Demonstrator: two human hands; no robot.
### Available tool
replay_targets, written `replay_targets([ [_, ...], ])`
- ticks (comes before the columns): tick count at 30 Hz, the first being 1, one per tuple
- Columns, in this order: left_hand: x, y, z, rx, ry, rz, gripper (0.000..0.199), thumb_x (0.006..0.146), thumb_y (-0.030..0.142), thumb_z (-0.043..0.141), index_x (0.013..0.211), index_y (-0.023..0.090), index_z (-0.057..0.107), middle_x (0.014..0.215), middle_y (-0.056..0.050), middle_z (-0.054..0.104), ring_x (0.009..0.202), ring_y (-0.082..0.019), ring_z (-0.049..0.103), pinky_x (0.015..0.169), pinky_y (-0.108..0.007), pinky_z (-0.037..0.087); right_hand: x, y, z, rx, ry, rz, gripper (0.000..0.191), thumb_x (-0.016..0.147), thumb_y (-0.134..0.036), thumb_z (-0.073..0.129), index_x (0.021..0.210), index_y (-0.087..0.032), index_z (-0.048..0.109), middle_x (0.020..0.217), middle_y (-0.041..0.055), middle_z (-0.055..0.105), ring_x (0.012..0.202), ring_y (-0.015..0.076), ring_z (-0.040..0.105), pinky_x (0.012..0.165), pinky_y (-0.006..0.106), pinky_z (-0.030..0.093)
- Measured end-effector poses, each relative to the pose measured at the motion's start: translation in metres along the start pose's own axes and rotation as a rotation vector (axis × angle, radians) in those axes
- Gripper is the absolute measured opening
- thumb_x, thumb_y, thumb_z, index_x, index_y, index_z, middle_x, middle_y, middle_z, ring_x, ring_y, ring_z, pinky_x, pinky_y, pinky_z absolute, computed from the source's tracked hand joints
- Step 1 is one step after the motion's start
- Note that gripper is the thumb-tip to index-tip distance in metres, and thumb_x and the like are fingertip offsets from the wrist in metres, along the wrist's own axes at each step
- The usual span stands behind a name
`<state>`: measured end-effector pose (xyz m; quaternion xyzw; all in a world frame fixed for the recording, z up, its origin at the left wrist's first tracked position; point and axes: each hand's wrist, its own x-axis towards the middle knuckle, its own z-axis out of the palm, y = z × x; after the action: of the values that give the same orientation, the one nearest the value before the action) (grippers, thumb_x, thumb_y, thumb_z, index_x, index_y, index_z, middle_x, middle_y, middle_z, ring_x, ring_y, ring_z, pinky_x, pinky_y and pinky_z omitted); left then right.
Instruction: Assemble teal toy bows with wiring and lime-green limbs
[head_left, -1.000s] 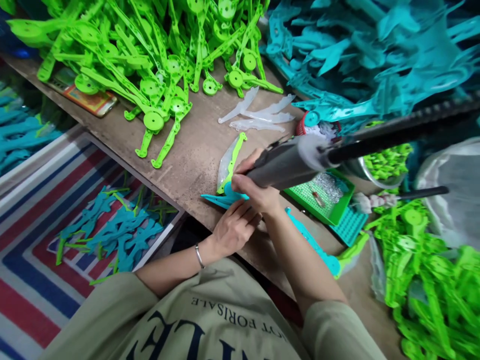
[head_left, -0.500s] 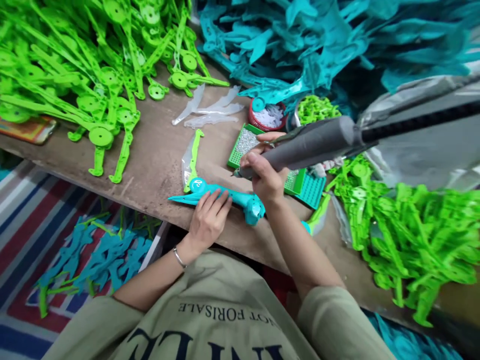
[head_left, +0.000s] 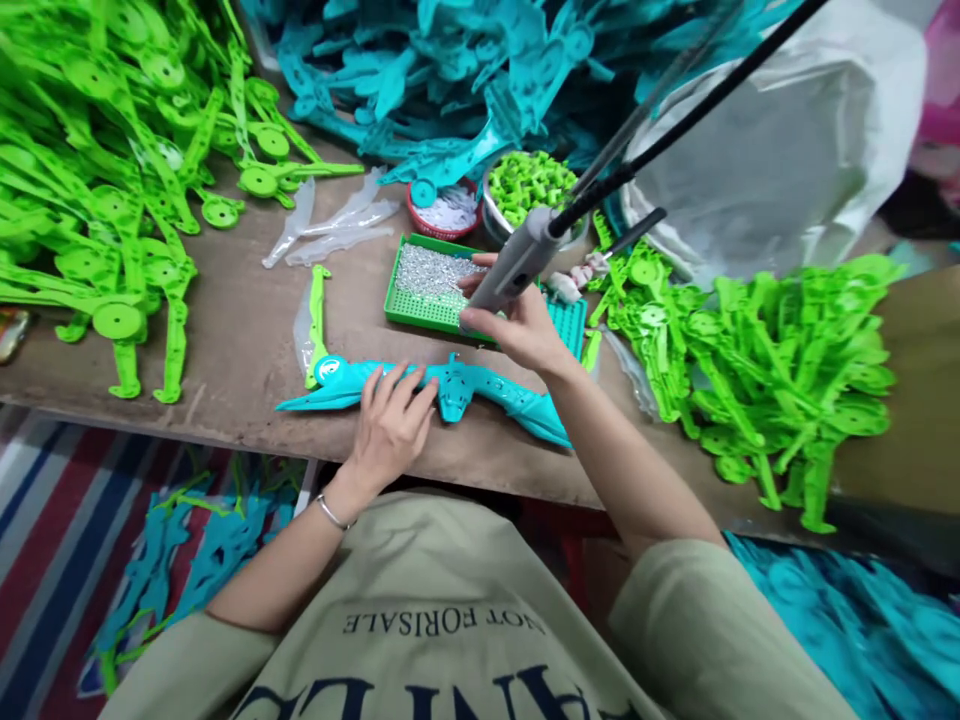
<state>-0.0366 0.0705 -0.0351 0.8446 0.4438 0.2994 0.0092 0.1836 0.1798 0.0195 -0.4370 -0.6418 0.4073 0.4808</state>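
Note:
A blue plastic bow-shaped piece (head_left: 502,390) lies along the table's near edge, with a lime-green arm (head_left: 316,315) joined near its left end and standing away from me. On its left half rests my left hand (head_left: 394,415), fingers spread over the top and the thumb hidden. My right hand (head_left: 529,325) is wrapped round a grey electric screwdriver (head_left: 517,262), tilted with its cable end up. The hand is over the right part of a green tray (head_left: 420,314) full of small silvery screws (head_left: 431,272). The tool's tip is hidden by the fingers and tray.
Lime-green parts (head_left: 90,200) are heaped at left and more (head_left: 795,370) at right. A blue heap (head_left: 442,70) fills the back. Behind the tray are a red basket (head_left: 444,232) and a bowl of green pieces (head_left: 531,190). Clear plastic strips (head_left: 337,225) lie left of the tray.
The screwdriver has swung from nearly level to steeply tilted, and my right hand is now at the screw tray. My left hand stays on the blue piece. The whole view has shifted.

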Motion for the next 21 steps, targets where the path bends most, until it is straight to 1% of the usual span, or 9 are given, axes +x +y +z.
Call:
replay_targets([
  [3,0.014,0.003,0.001,-0.009,-0.052,0.043,0.047,0.091,0.007,0.054,0.136,0.016,0.065,0.136,-0.014,0.07,0.131,-0.034,0.061,0.116,-0.056,0.042,-0.01,-0.003,-0.021,-0.121,-0.054,-0.055,0.053,0.071,-0.027,0.078,0.121,-0.025,0.061,0.118,0.0072,0.072,0.101,0.0233,0.067,0.087,0.042,0.06],
  [6,0.03,0.002,-0.001,-0.019,-0.089,0.004,0.049,0.091,0.008,0.052,0.139,0.015,0.062,0.138,-0.015,0.069,0.131,-0.033,0.06,0.114,-0.053,0.044,-0.022,-0.006,-0.039,-0.237,-0.036,-0.071,0.056,0.072,-0.021,0.069,0.127,-0.025,0.057,0.118,0.0071,0.069,0.099,0.0245,0.069,0.084,0.043,0.062],
  [8,0.04,-0.001,-0.005,-0.034,-0.182,-0.038,0.049,0.091,0.009,0.051,0.139,0.015,0.061,0.138,-0.015,0.068,0.132,-0.033,0.059,0.114,-0.052,0.045,-0.029,-0.01,-0.045,-0.282,-0.036,-0.037,0.057,0.075,-0.018,0.064,0.131,-0.026,0.053,0.118,0.0069,0.068,0.095,0.0241,0.071,0.081,0.043,0.063],
  [10,0.048,-0.004,-0.009,-0.082,-0.312,-0.061,0.051,0.088,0.008,0.051,0.138,0.014,0.06,0.137,-0.015,0.068,0.13,-0.032,0.06,0.113,-0.05,0.046,-0.035,-0.015,-0.048,-0.308,-0.069,-0.002,0.056,0.078,-0.017,0.06,0.132,-0.027,0.051,0.118,0.007,0.068,0.095,0.024,0.073,0.081,0.042,0.064],
  [13,0.051,-0.007,-0.016,-0.126,-0.443,-0.039,0.062,0.082,0.005,0.051,0.143,0.013,0.055,0.143,-0.014,0.064,0.133,-0.03,0.058,0.115,-0.048,0.046,-0.047,-0.023,-0.052,-0.388,-0.097,0.025,0.056,0.083,-0.019,0.06,0.136,-0.027,0.047,0.115,0.0081,0.07,0.097,0.0254,0.073,0.082,0.043,0.063],
  [15,0.045,-0.01,-0.023,-0.063,-0.453,-0.007,0.064,0.083,0.006,0.052,0.146,0.012,0.053,0.15,-0.017,0.058,0.139,-0.032,0.053,0.119,-0.051,0.041,-0.061,-0.028,-0.058,-0.485,-0.074,0.049,0.054,0.086,-0.022,0.061,0.137,-0.025,0.046,0.11,0.009,0.071,0.094,0.026,0.072,0.08,0.043,0.062],
  [17,0.034,-0.015,-0.034,0.044,-0.42,0.018,0.059,0.086,0.011,0.054,0.146,0.01,0.053,0.154,-0.02,0.054,0.144,-0.037,0.049,0.122,-0.055,0.037,-0.082,-0.03,-0.063,-0.602,-0.051,0.057,0.044,0.089,-0.024,0.061,0.132,-0.022,0.051,0.104,0.0093,0.071,0.09,0.0257,0.071,0.079,0.043,0.06],
  [19,0.021,-0.027,-0.047,0.146,-0.371,0.022,0.056,0.092,0.017,0.056,0.147,0.009,0.052,0.156,-0.023,0.051,0.146,-0.041,0.046,0.121,-0.06,0.035,-0.111,-0.03,-0.065,-0.738,-0.057,0.023,0.03,0.091,-0.027,0.061,0.121,-0.021,0.056,0.1,0.01,0.07,0.091,0.0268,0.069,0.081,0.044,0.057],
  [21,0.007,-0.044,-0.057,0.226,-0.335,0.013,0.058,0.095,0.021,0.056,0.151,0.009,0.047,0.157,-0.025,0.049,0.147,-0.045,0.045,0.117,-0.064,0.038,-0.143,-0.025,-0.062,-0.906,-0.075,-0.025,0.028,0.091,-0.029,0.064,0.117,-0.02,0.059,0.107,0.0135,0.069,0.1,0.031,0.066,0.084,0.047,0.055],
])
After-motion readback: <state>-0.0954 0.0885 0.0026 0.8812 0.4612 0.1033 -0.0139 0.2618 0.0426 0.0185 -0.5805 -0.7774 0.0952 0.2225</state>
